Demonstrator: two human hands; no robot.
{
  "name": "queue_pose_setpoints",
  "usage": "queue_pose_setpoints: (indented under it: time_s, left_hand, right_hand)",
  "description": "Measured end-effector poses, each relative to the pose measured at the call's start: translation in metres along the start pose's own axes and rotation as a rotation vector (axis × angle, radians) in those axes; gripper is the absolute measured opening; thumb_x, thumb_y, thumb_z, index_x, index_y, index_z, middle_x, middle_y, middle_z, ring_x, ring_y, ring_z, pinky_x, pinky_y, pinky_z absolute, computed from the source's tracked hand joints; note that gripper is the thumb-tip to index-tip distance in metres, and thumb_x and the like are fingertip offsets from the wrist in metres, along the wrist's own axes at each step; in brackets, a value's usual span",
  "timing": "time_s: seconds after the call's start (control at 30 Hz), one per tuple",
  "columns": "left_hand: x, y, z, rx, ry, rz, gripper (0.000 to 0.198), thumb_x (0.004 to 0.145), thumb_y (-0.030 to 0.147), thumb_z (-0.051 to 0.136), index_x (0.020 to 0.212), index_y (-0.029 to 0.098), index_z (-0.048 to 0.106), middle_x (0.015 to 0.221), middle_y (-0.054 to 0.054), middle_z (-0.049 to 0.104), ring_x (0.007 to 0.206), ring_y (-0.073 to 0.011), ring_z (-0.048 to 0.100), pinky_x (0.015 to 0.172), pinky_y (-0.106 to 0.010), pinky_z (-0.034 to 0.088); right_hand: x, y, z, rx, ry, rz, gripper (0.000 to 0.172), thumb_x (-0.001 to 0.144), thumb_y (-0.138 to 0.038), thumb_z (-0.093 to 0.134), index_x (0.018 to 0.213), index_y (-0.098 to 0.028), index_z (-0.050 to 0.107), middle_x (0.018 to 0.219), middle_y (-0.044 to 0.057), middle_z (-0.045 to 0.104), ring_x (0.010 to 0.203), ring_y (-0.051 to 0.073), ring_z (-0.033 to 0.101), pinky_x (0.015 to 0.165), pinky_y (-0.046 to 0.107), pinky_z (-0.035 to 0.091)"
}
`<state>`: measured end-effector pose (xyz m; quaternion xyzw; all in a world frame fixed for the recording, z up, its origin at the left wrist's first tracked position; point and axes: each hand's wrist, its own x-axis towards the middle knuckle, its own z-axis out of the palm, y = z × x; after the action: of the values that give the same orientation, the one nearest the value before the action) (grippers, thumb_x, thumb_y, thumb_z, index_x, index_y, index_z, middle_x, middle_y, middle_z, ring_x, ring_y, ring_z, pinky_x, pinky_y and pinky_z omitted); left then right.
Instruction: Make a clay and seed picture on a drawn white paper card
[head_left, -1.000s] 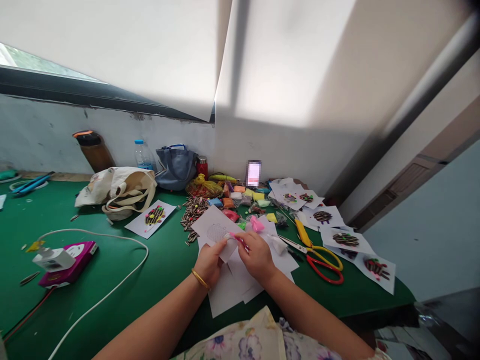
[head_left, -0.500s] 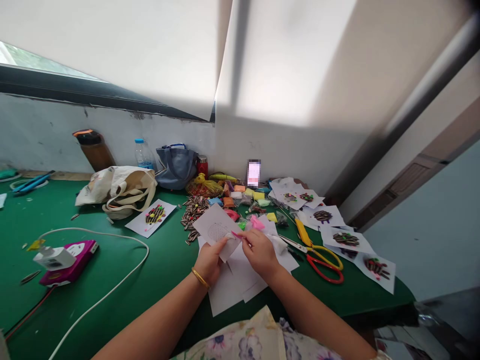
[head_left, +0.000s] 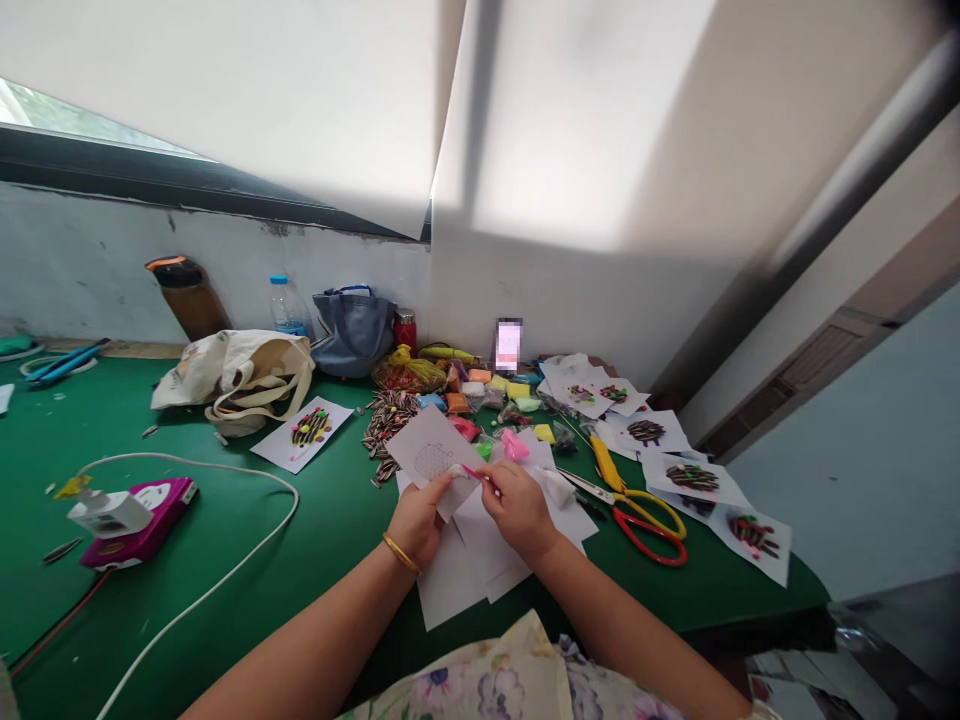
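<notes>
My left hand (head_left: 417, 522), a gold bangle at its wrist, grips a white paper card (head_left: 409, 432) by its lower edge. The card is tilted up and bears a line drawing of a rounded, scale-patterned shape. Near the left thumb, a small white lump (head_left: 457, 471) lies on the card. My right hand (head_left: 519, 505) pinches a thin pink pointed tool (head_left: 470, 471), its tip at the white lump; the rest of it is hidden by the fingers. Under both hands, loose white sheets (head_left: 450, 590) lie on the green table.
Striped sunflower seeds (head_left: 390, 415) and packets of coloured clay (head_left: 517, 390) lie behind the card. Right of my hands are scissors (head_left: 649, 525) with red and yellow handles and a yellow cutter (head_left: 606, 463). Seed-covered cards (head_left: 694, 478) line the right edge. A white cable (head_left: 289, 520) curves at left.
Both hands stay almost in place. The pink tool's tip has shifted slightly at the white lump, and the card has barely moved.
</notes>
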<state>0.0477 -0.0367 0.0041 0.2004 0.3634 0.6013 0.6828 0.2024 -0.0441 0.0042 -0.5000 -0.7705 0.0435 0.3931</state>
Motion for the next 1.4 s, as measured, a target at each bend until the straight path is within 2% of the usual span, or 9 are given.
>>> queue_pose_setpoints:
  time_s: [0.43, 0.57, 0.77, 0.87, 1.0, 1.1, 1.17, 1.23, 1.4]
  left_hand:
    - [0.000, 0.002, 0.002, -0.038, 0.046, -0.007, 0.037, 0.072, 0.009, 0.072, 0.108, 0.013, 0.066, 0.100, -0.011, 0.074, 0.082, -0.0192, 0.070, 0.071, -0.027, 0.058]
    - [0.002, 0.001, 0.000, -0.053, 0.038, -0.017, 0.037, 0.073, 0.009, 0.072, 0.109, 0.014, 0.066, 0.105, -0.011, 0.073, 0.084, -0.0195, 0.070, 0.072, -0.028, 0.058]
    - [0.001, 0.002, 0.000, -0.049, 0.032, -0.040, 0.038, 0.072, 0.011, 0.075, 0.109, 0.015, 0.066, 0.105, -0.010, 0.072, 0.083, -0.0191, 0.071, 0.070, -0.026, 0.058]
    - [0.000, 0.004, 0.002, -0.059, 0.045, -0.047, 0.039, 0.073, 0.011, 0.074, 0.110, 0.016, 0.065, 0.105, -0.009, 0.073, 0.081, -0.0181, 0.071, 0.068, -0.026, 0.058]
    - [-0.003, 0.006, 0.005, -0.088, 0.062, -0.055, 0.041, 0.073, 0.012, 0.075, 0.112, 0.018, 0.065, 0.106, -0.007, 0.072, 0.079, -0.0172, 0.071, 0.067, -0.026, 0.058]
    - [-0.004, 0.006, 0.006, -0.118, 0.010, -0.040, 0.041, 0.074, 0.013, 0.074, 0.114, 0.019, 0.064, 0.110, -0.007, 0.071, 0.084, -0.0171, 0.070, 0.071, -0.026, 0.058]
    - [-0.005, 0.006, 0.005, -0.135, -0.040, -0.026, 0.042, 0.075, 0.013, 0.073, 0.116, 0.019, 0.063, 0.113, -0.008, 0.070, 0.090, -0.0176, 0.069, 0.076, -0.026, 0.058]
    - [-0.006, 0.005, 0.005, -0.137, -0.081, -0.033, 0.044, 0.076, 0.014, 0.073, 0.118, 0.019, 0.062, 0.115, -0.009, 0.069, 0.093, -0.0181, 0.069, 0.079, -0.026, 0.057]
    - [-0.011, 0.007, 0.005, -0.076, -0.181, -0.112, 0.045, 0.078, 0.023, 0.072, 0.122, 0.023, 0.059, 0.119, -0.007, 0.067, 0.098, -0.0201, 0.067, 0.080, -0.028, 0.056]
  right_hand:
    - [-0.001, -0.005, 0.001, -0.017, -0.018, 0.002, 0.023, 0.086, -0.013, 0.047, 0.099, -0.020, 0.065, 0.088, 0.005, 0.065, 0.084, 0.020, 0.059, 0.078, 0.031, 0.046]
    - [-0.002, -0.005, -0.003, -0.006, 0.015, 0.007, 0.026, 0.090, -0.015, 0.043, 0.107, -0.019, 0.062, 0.095, 0.007, 0.065, 0.089, 0.020, 0.059, 0.081, 0.032, 0.046]
    - [-0.003, -0.006, -0.005, -0.124, -0.015, -0.072, 0.028, 0.092, -0.016, 0.042, 0.107, -0.022, 0.064, 0.092, 0.008, 0.064, 0.087, 0.021, 0.058, 0.080, 0.034, 0.045]
    - [-0.005, -0.004, -0.003, -0.079, 0.006, -0.069, 0.029, 0.091, -0.016, 0.041, 0.110, -0.022, 0.062, 0.095, 0.008, 0.063, 0.091, 0.022, 0.057, 0.082, 0.035, 0.044]
    - [-0.004, 0.002, 0.004, 0.168, 0.162, 0.186, 0.029, 0.091, -0.026, 0.044, 0.118, -0.019, 0.053, 0.101, 0.008, 0.062, 0.091, 0.021, 0.058, 0.082, 0.034, 0.046]
    - [-0.003, 0.004, 0.012, 0.449, 0.081, 0.409, 0.033, 0.085, -0.042, 0.055, 0.109, -0.019, 0.055, 0.076, 0.000, 0.058, 0.067, 0.017, 0.054, 0.062, 0.027, 0.045]
    - [-0.002, 0.002, 0.019, 0.645, -0.022, 0.469, 0.035, 0.080, -0.047, 0.061, 0.102, -0.019, 0.057, 0.066, -0.004, 0.052, 0.059, 0.014, 0.049, 0.054, 0.024, 0.040]
    - [-0.002, -0.002, 0.024, 0.795, -0.050, 0.498, 0.032, 0.078, -0.047, 0.063, 0.093, -0.019, 0.058, 0.066, -0.004, 0.051, 0.059, 0.013, 0.047, 0.053, 0.022, 0.038]
    - [0.002, -0.003, 0.022, 0.935, 0.056, 0.623, 0.025, 0.077, -0.041, 0.062, 0.073, -0.021, 0.049, 0.056, -0.008, 0.039, 0.050, 0.008, 0.035, 0.047, 0.020, 0.029]
